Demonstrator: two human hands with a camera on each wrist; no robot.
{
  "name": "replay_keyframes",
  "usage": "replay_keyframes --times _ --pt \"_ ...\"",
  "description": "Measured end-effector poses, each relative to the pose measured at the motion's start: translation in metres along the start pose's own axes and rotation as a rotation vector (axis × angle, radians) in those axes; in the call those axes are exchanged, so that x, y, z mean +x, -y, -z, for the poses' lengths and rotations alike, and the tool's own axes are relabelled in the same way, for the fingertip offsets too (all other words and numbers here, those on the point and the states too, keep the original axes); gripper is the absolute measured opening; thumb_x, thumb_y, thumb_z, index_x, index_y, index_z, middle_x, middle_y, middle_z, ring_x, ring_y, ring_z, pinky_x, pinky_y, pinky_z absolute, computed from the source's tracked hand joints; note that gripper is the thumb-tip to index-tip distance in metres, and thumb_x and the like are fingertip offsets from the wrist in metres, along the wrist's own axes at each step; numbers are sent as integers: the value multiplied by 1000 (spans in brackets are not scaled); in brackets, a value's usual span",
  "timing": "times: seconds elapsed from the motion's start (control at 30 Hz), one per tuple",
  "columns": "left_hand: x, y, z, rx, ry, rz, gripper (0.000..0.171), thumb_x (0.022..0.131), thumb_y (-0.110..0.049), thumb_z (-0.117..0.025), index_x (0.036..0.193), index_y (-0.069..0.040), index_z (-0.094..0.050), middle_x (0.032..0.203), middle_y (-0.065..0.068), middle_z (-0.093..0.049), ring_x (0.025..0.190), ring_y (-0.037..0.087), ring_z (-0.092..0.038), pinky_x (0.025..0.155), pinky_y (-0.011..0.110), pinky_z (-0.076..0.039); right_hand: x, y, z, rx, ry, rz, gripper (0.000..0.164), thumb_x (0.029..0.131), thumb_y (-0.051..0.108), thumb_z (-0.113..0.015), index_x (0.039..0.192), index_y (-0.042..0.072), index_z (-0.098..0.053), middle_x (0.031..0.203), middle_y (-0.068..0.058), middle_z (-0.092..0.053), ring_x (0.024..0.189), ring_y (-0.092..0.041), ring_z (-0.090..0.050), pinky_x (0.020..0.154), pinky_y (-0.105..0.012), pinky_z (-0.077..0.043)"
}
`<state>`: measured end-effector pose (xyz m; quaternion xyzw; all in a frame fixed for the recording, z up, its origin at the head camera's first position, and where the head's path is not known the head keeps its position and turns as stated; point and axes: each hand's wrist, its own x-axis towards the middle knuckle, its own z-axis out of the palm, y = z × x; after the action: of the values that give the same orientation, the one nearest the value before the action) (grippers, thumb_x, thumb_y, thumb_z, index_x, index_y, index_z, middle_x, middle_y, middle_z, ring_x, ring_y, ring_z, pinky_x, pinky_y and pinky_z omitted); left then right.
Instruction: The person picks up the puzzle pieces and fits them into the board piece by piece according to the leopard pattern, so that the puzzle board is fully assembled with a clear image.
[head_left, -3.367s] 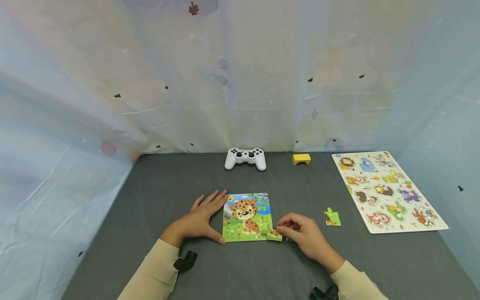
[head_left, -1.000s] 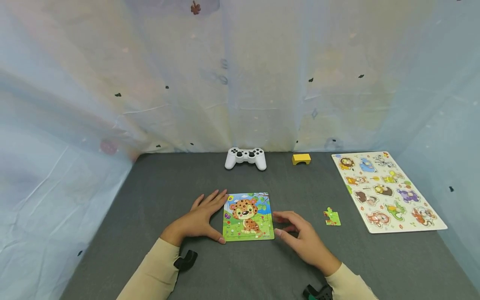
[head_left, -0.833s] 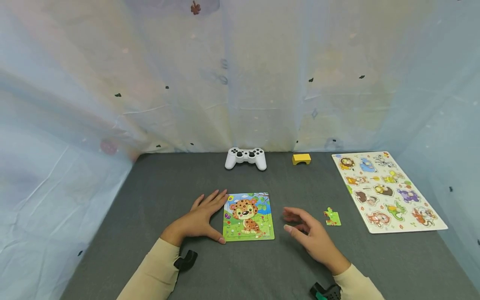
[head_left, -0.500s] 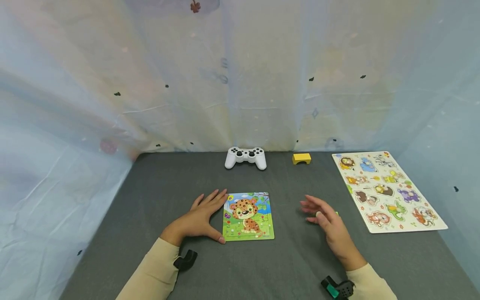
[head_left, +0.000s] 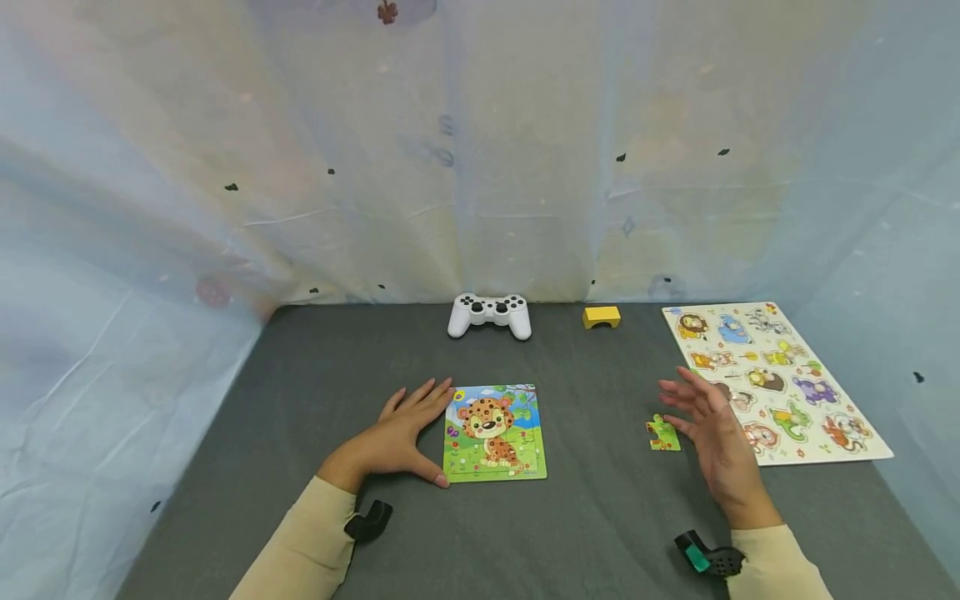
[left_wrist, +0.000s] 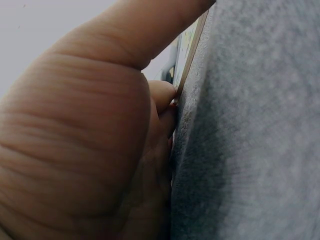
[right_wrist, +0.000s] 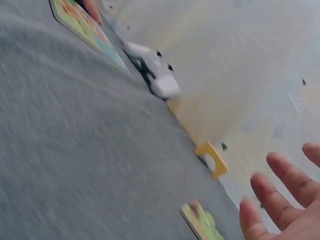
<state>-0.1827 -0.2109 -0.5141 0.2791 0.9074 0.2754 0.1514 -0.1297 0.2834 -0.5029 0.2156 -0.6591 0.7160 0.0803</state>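
Observation:
A square leopard jigsaw puzzle [head_left: 496, 433] lies on the grey cloth, its lower right corner filled in. My left hand [head_left: 397, 437] rests at its left side, fingers spread, with thumb and fingertips at the edge. In the left wrist view that hand [left_wrist: 80, 130] hides most of the puzzle. A loose green jigsaw piece [head_left: 662, 433] lies farther right, also seen in the right wrist view as a green piece [right_wrist: 201, 220]. Just right of it hovers my right hand [head_left: 720, 446], fingers loosely extended and holding nothing. The thumb tip overlaps the piece's edge; contact is unclear.
A white game controller [head_left: 490, 315] and a yellow arch block [head_left: 602, 317] stand along the back of the table. At the right lies a pale animal puzzle board [head_left: 813, 417], partly covered by the right hand. A pale curtain [head_left: 525, 167] hangs behind.
The right hand set a jigsaw piece into the puzzle's lower right corner, let go, and moved right past the loose green piece. The left hand has stayed in place.

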Motion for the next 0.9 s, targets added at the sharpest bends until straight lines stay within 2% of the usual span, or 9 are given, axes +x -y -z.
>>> replay_keyframes --times 0.1,0.2,0.27,0.37,0.47,0.53,0.6,0.73,0.9 --pt "0 0 0 -2 2 2 142 69 -70 -96 177 -18 -19 181 -3 -7 166 25 1 126 61 8 -2 1 6 -47 -36 -50 61 121 33 -23 170 -3 -26 158 -21 -50 141 -31 -48 105 -32 -44" --pt "0 1 0 4 2 3 143 69 -71 -96 177 -18 -18 181 -3 -7 166 25 1 126 62 8 -2 -1 11 -145 -43 -143 59 120 34 -23 173 7 -28 157 -18 -49 140 -28 -48 104 -29 -43" --pt "0 0 0 9 0 2 143 69 -70 -96 177 -18 -19 181 -2 -7 166 26 0 126 62 8 -2 -2 14 -229 -23 -200 58 120 32 -24 174 10 -28 156 -18 -50 139 -22 -49 103 -26 -42" --pt "0 -1 0 14 -3 -1 142 69 -69 -96 176 -17 -19 182 -1 -8 166 27 -1 126 63 8 -1 -3 17 -394 44 -259 56 121 26 -30 173 7 -27 154 -19 -52 136 -12 -51 100 -18 -41" --pt "-1 -1 1 10 -4 -3 142 69 -69 -96 176 -17 -20 182 -1 -8 166 27 -1 126 63 8 0 -3 18 -542 103 -294 58 119 22 -45 171 0 -28 153 -23 -53 134 -17 -54 97 -17 -44" --pt "-1 -1 1 6 -5 -6 142 69 -69 -96 176 -17 -20 182 0 -8 166 27 -1 126 63 8 1 -4 18 -648 137 -322 65 116 27 -56 171 1 -30 154 -21 -54 137 -25 -54 99 -24 -48" --pt "-1 -1 2 7 -6 -7 142 69 -69 -96 176 -17 -20 182 0 -8 166 27 -1 126 63 7 2 -6 19 -729 171 -324 72 111 30 -68 169 0 -35 155 -23 -53 138 -38 -53 103 -40 -51" --pt "-1 0 2 10 -4 -7 142 69 -70 -96 177 -17 -19 182 0 -8 166 27 -1 126 63 7 3 -7 19 -853 225 -300 72 104 28 -79 160 -5 -48 155 -27 -50 142 -51 -44 106 -70 -42" --pt "-1 -1 2 7 1 -10 142 69 -70 -96 176 -17 -20 182 0 -8 166 28 -1 126 63 7 2 -4 16 -922 235 -304 58 102 22 -82 146 -8 -61 152 -30 -47 141 -56 -39 104 -76 -37"
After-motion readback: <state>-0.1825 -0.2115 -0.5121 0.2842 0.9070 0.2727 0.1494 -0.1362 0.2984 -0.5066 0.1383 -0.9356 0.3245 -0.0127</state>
